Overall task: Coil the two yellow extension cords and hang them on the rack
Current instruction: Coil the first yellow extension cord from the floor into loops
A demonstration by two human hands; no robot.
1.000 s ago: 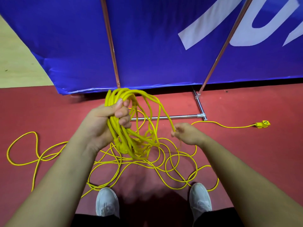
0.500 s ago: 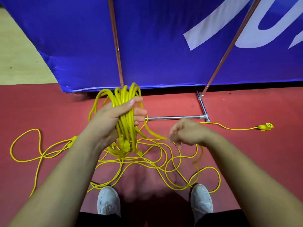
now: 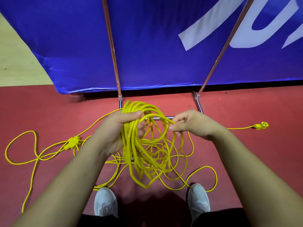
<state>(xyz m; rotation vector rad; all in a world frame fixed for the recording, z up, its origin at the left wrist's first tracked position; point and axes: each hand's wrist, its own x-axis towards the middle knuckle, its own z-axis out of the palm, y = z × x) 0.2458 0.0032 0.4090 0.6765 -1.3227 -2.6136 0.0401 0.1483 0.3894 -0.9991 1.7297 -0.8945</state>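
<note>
The left hand (image 3: 113,135) is clenched round a hanging bundle of yellow extension cord loops (image 3: 139,154), held just above the red floor (image 3: 255,164). Just to its right, the right hand (image 3: 195,126) pinches one strand of the top loop between thumb and fingers. More loose yellow cord (image 3: 19,162) sprawls on the floor below and to the left. A yellow joined plug and socket (image 3: 73,142) lies at the left, and a yellow socket end (image 3: 261,125) lies far right. Behind stands the rack of copper-coloured poles (image 3: 113,51) on chrome base bars, before a blue banner (image 3: 147,46). Its big white letters are cut off and unreadable. Two pale grey shoes (image 3: 105,202) show nearest.
</note>
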